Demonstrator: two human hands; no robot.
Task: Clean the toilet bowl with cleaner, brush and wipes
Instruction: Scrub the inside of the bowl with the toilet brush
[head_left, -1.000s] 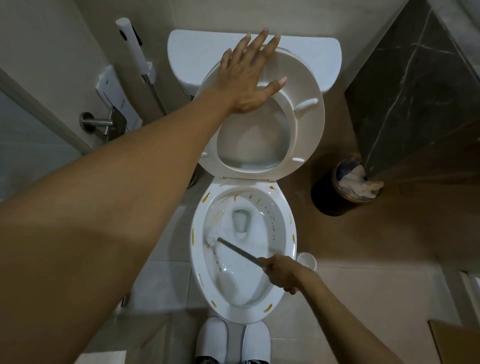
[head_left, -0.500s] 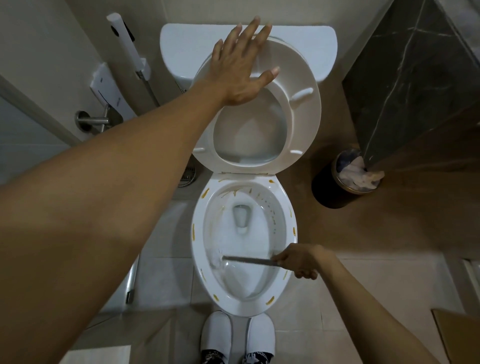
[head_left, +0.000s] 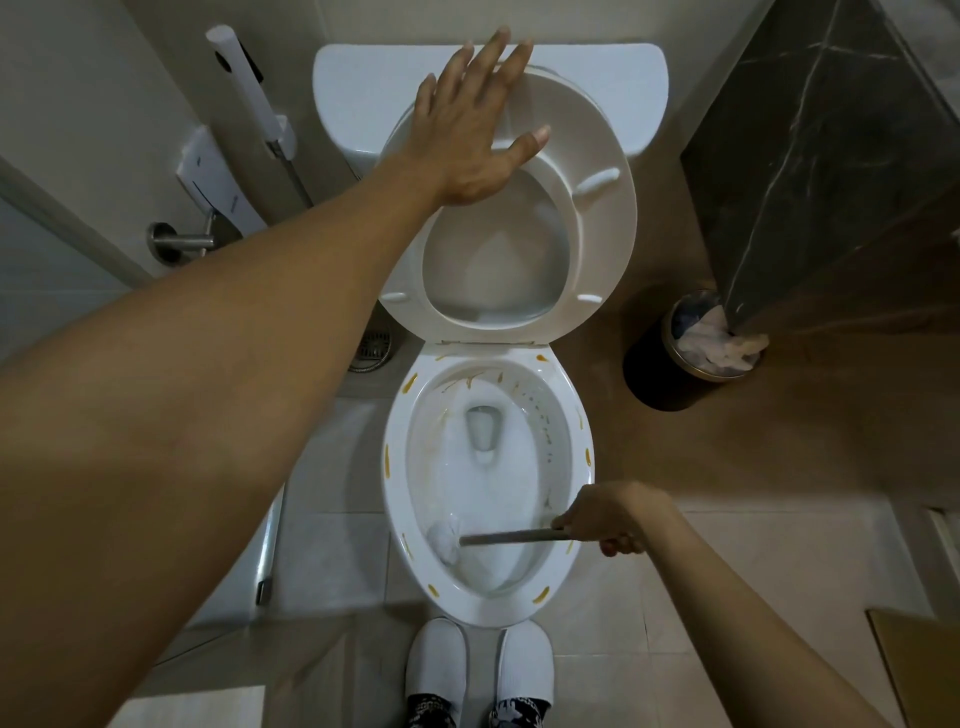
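Our right hand (head_left: 605, 519), clenched on the toilet brush (head_left: 498, 537), has swept its head to the bowl's (head_left: 582, 441) near-left wall; left hand (head_left: 470, 140), fingers spread flat, braces the raised seat (head_left: 597, 218), so we judge scrubbing midway.

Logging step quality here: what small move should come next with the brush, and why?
Probably sweep the brush head up the bowl wall toward the rim: yellow streaks remain there, the right hand grips the handle, and the left hand braces the raised seat.
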